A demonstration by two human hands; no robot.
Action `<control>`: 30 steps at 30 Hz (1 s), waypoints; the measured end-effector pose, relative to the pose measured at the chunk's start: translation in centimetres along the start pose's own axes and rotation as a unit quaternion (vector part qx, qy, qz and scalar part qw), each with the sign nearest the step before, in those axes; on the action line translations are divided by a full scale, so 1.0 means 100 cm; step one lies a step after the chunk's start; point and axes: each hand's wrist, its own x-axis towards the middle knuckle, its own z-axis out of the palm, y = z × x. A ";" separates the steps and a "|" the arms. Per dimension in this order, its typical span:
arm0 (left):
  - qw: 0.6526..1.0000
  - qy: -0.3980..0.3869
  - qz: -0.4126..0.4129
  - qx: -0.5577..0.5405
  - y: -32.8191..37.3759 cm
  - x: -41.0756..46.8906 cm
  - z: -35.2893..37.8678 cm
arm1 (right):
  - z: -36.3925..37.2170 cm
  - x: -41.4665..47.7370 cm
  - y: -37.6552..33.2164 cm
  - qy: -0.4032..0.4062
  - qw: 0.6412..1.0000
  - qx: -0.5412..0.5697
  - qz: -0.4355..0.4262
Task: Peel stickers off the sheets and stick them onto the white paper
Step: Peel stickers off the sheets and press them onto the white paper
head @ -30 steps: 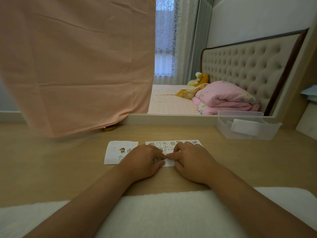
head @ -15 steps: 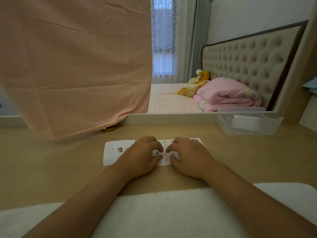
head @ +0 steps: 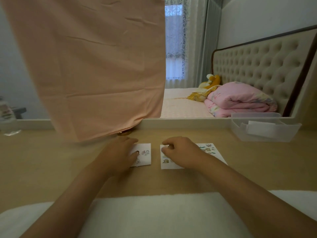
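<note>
Wooden desk [head: 51,160], bed [head: 185,103] behind: left hand [head: 118,155] flat on white paper [head: 145,156]; right hand [head: 180,154] pinching, contents unclear, over sticker sheet [head: 171,164].

Matt pale wood-look surface [head: 51,160], smooth and faintly grained. Two small paper pieces lie on it: the white paper [head: 146,158] and the sticker sheet [head: 217,156], both flat. Soft peach cloth [head: 94,66] hangs creased. Clear, slightly frosted plastic tray [head: 264,134]. Fuzzy white towel [head: 154,215] up front.
</note>
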 end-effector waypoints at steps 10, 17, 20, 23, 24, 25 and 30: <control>0.993 0.048 0.007 -0.111 -0.017 -0.005 0.010 | 0.038 0.032 -0.033 -0.023 0.984 0.162 0.066; 0.965 0.095 -0.002 -0.244 -0.012 -0.008 -0.003 | 0.035 0.029 -0.030 0.042 0.965 0.260 0.004; 0.944 0.057 -0.032 -0.322 -0.004 -0.010 -0.005 | 0.035 0.031 -0.029 0.099 0.967 0.232 -0.031; 0.917 0.038 -0.056 -0.392 0.001 -0.013 -0.005 | 0.035 0.027 -0.031 0.161 0.970 0.174 -0.063; 0.906 0.041 -0.064 -0.416 0.002 -0.014 -0.005 | 0.035 0.024 -0.031 0.181 0.969 0.145 -0.089; 0.897 0.043 -0.074 -0.434 0.004 -0.015 -0.005 | 0.036 0.021 -0.031 0.196 0.967 0.108 -0.122; 0.862 0.037 -0.121 -0.490 0.009 -0.017 -0.005 | 0.044 0.010 -0.029 0.199 0.959 -0.011 -0.200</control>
